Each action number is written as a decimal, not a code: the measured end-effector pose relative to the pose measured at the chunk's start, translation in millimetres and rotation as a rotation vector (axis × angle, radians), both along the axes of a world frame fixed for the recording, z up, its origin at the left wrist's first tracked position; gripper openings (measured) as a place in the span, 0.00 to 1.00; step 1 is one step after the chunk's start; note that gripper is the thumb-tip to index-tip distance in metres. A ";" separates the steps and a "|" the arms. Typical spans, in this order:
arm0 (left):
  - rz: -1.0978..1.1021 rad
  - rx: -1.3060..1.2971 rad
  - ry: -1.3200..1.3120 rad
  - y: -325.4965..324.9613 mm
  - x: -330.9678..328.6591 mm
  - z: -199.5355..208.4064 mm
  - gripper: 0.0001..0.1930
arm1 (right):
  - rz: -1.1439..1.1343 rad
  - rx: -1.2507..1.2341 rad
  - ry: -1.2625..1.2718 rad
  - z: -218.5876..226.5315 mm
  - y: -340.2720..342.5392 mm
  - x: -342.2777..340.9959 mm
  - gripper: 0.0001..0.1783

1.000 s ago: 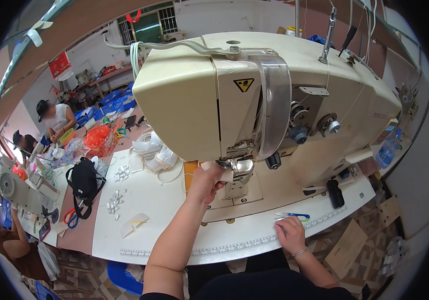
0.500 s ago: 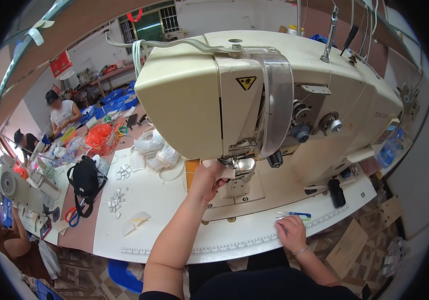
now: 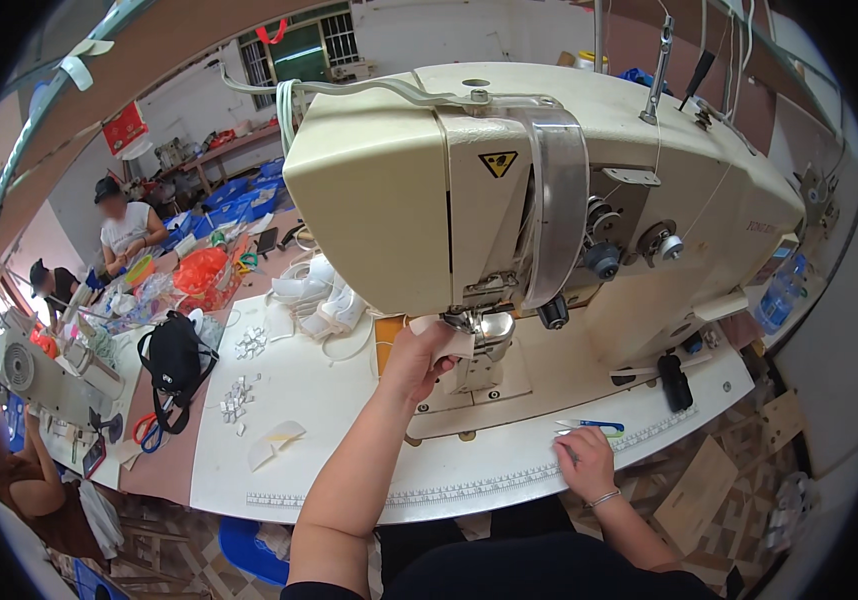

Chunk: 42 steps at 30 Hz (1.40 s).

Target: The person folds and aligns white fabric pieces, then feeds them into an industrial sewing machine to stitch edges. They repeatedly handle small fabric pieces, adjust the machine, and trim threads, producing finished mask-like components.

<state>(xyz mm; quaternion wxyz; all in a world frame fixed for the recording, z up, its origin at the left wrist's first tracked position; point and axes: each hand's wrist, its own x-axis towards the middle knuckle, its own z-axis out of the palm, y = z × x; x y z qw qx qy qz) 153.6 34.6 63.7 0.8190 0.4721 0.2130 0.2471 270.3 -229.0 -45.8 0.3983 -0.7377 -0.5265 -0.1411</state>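
A small white piece (image 3: 463, 346) is clamped in the left grip (image 3: 419, 357), jutting from its right side

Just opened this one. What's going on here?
A person sits at a large cream sewing machine, the left hand pinching a small white piece close to the needle area. The right hand rests at the front edge of the white table, beside blue-handled snips. To the left lie a heap of white straps and scattered small pale pieces.
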 end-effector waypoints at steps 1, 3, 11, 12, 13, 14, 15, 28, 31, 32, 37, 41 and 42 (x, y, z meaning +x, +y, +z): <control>-0.029 -0.035 -0.009 1.7 -2.9 -0.7 0.12 | 0.000 -0.002 0.001 0.5 -0.1 -0.3 0.04; -0.017 -0.201 -0.124 -5.6 -13.9 3.5 0.12 | 0.016 0.018 0.029 1.8 0.9 -1.0 0.04; 0.232 -0.195 -0.208 -49.2 -44.4 -41.1 0.06 | 0.186 0.270 0.087 56.3 53.8 -44.2 0.12; 0.269 -0.148 -0.182 -62.6 -51.3 -43.2 0.05 | 0.208 0.325 0.076 66.1 67.1 -56.3 0.14; 0.299 -0.078 -0.152 -73.0 -58.7 -46.3 0.06 | 0.233 0.381 0.067 73.5 75.6 -62.9 0.15; 0.329 -0.011 -0.119 -81.9 -65.5 -49.7 0.06 | 0.247 0.334 0.002 79.6 81.0 -62.9 0.15; 0.363 0.057 -0.088 -89.9 -72.8 -54.5 0.07 | 0.267 0.289 -0.067 85.8 86.7 -63.6 0.15; 0.290 0.258 0.005 -140.6 -125.8 -97.8 0.08 | 0.778 -0.026 0.372 30.9 72.6 -92.5 0.16; 0.239 0.443 0.104 -138.0 -133.1 -89.3 0.09 | 0.744 0.007 1.167 29.2 67.2 -98.2 0.14; 0.223 0.484 0.125 -134.9 -135.2 -89.5 0.09 | 0.723 -0.045 1.332 30.1 62.7 -99.0 0.11; 0.198 0.330 -0.018 -118.9 -140.7 -113.6 0.09 | 0.688 -0.382 1.150 44.0 62.3 -71.6 0.10; 0.089 0.305 0.157 -77.6 -157.9 -96.5 0.06 | 0.734 -0.041 1.637 48.5 74.7 -53.5 0.15; -0.006 0.416 0.281 -56.5 -160.8 -86.4 0.05 | 0.730 0.047 1.724 52.6 75.5 -51.2 0.17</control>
